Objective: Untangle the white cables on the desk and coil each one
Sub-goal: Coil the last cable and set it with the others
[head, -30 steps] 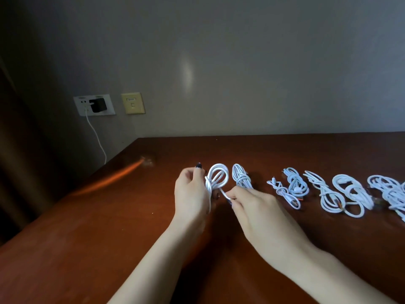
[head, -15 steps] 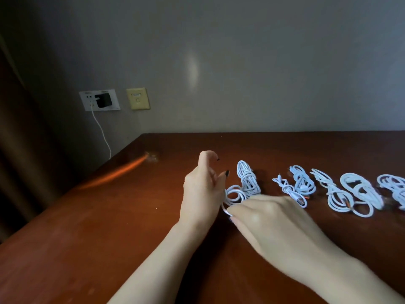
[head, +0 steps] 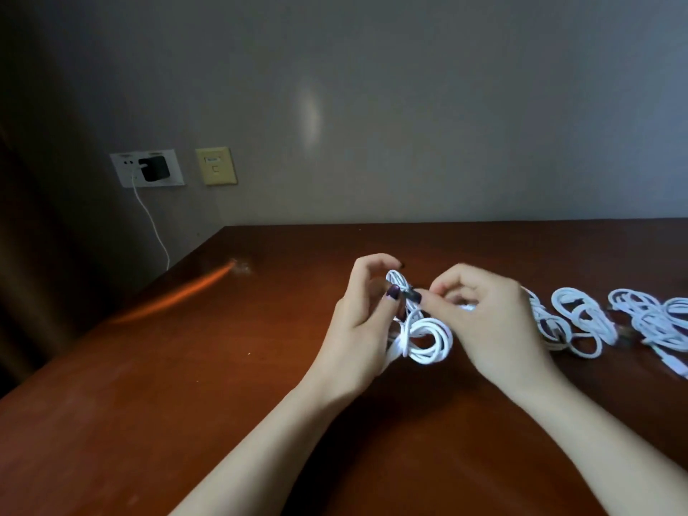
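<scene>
Head view, white cable [head: 424, 337]: a looped bundle held just above the desk [head: 186, 404], between both hands.
Left hand [head: 357, 322]: fingers and thumb curled round the bundle's upper loops.
Right hand [head: 487, 322]: slightly blurred, fingertips pinching the cable beside the left thumb.
Coiled cables [head: 577, 322]: lying in a row to the right.
Black charger [head: 154, 168]: plugged into the wall socket.

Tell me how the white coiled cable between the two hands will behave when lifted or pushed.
Probably floppy: the white coiled cable falls in loose, uneven loops below where the left hand and right hand pinch it. Likely light, since a fingertip pinch seems enough. The loops look unbound, so pushing it across the brown wooden desk may spread them.
</scene>
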`<action>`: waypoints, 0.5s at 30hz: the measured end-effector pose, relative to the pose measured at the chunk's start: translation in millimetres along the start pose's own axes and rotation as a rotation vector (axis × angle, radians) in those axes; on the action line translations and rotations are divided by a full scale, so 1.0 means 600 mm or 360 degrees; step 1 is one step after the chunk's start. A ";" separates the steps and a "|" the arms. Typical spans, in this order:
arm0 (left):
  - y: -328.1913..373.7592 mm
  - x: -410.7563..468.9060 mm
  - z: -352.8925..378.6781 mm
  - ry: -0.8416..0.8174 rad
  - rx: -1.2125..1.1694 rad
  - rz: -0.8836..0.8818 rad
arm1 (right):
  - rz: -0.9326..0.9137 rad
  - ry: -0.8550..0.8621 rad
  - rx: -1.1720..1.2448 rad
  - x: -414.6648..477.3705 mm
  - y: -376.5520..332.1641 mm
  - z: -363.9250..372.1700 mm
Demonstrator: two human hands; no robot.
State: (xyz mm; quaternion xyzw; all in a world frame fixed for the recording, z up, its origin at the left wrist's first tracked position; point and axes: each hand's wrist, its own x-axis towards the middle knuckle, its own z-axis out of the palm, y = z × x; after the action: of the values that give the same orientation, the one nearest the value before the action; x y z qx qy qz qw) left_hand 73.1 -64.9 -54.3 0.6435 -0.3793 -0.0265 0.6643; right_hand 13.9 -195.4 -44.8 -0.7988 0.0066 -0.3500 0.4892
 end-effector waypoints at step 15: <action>0.007 0.019 -0.026 0.0109 -0.0536 -0.0325 | -0.0113 -0.0058 -0.0279 -0.024 0.018 0.032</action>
State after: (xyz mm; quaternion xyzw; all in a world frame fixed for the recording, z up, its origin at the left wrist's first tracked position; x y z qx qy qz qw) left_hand 87.7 -57.2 -43.4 0.5590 -0.2794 -0.1351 0.7689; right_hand 17.3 -180.9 -66.8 -0.8445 0.0000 -0.3508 0.4046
